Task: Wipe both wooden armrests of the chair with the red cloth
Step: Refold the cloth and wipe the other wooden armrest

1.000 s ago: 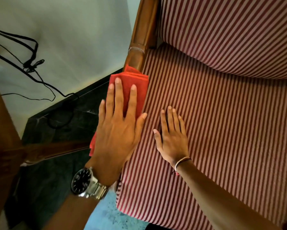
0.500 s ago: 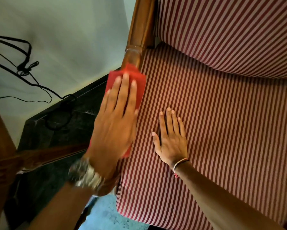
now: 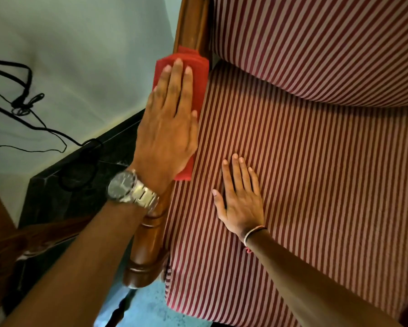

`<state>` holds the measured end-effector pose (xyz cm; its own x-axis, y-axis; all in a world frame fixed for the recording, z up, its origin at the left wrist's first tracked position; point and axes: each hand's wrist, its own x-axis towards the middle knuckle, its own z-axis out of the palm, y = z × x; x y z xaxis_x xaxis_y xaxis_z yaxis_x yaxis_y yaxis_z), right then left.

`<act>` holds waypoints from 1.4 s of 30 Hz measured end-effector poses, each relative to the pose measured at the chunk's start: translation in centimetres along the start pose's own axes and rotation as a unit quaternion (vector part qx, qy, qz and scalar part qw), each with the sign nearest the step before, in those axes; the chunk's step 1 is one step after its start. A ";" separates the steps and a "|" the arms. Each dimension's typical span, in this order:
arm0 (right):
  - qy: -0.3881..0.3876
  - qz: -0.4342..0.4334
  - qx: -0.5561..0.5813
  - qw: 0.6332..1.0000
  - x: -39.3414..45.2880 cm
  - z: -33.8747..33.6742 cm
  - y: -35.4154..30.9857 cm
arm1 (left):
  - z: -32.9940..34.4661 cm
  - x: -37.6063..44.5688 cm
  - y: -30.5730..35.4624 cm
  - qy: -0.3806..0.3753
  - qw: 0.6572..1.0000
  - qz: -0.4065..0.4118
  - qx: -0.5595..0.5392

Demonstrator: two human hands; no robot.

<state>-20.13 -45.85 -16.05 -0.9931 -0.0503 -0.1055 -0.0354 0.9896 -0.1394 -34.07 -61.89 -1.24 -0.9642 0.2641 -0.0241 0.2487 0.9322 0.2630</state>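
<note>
Item one: our left hand (image 3: 167, 128), flat and spread, fingers extended and pressing the red cloth (image 3: 193, 74) down onto the wooden armrest (image 3: 148, 251); nothing is clenched, the cloth is pinned under palm and fingers rather than gripped. The cloth is folded, lies along the far part of the armrest, touching the seat cushion's left edge, and its far end meets the upright wooden post (image 3: 191, 22). A metal wristwatch (image 3: 130, 190) sits on the left wrist.

Item two: our right hand (image 3: 240, 199), fingers released and laid flat on the striped seat cushion (image 3: 316, 208), just right of the armrest, holding nothing. A thin pale band (image 3: 252, 233) circles that wrist.

Item three: the armrest's bare near end, turned and rounded, shows below the left forearm.

Item four: striped back cushion (image 3: 316, 43), at the far right, overlapping the seat.

Item five: black cables (image 3: 28, 107) at the left, against a pale wall (image 3: 80, 43), above a dark surface (image 3: 80, 185).
</note>
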 end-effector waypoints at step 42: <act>0.019 0.001 0.000 1.000 -0.2 0.1 -0.3 | 0.5 -3.6 -0.2 0.003 1.000 0.007 0.029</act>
<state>-19.91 -46.18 -16.09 -0.9967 -0.0424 -0.0686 -0.0324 0.9897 -0.1397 -30.58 -62.89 -1.68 -0.9611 0.2760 -0.0145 0.2671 0.9410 0.2076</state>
